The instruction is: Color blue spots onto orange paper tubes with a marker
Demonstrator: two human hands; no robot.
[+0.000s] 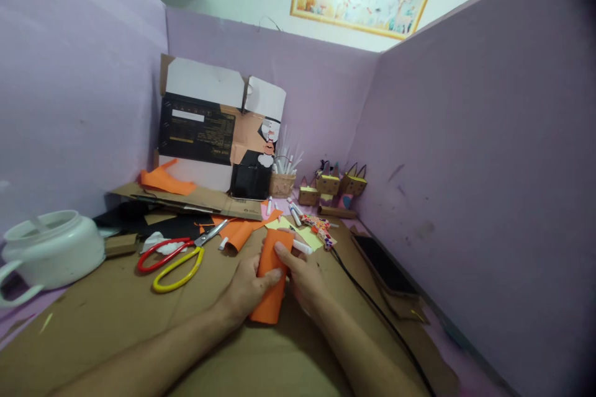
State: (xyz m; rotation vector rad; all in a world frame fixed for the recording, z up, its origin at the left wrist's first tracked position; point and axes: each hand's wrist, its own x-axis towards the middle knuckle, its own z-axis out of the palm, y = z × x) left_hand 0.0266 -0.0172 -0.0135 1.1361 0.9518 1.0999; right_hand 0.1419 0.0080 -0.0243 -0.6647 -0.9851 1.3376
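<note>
Both hands hold an orange piece of paper (270,288), rolled or folded into an upright tube-like shape, just above the cardboard-covered table. My left hand (246,288) grips its left side, thumb lying across the front. My right hand (302,273) closes on the right side with its thumb pressed near the upper part; its other fingers are hidden behind. A white marker (302,247) sticks out beside the right hand's fingers; whether it is held or lies behind them I cannot tell. Scissors (200,242) with one red and one yellow handle lie partly open to the left.
A white handled pot (53,251) stands at the left. Orange paper scraps (239,234) and a patterned glue gun (321,226) with a black cord lie ahead. A phone (384,263) is at the right, with a marker basket (282,185) and cardboard animal figures (328,185) at the back.
</note>
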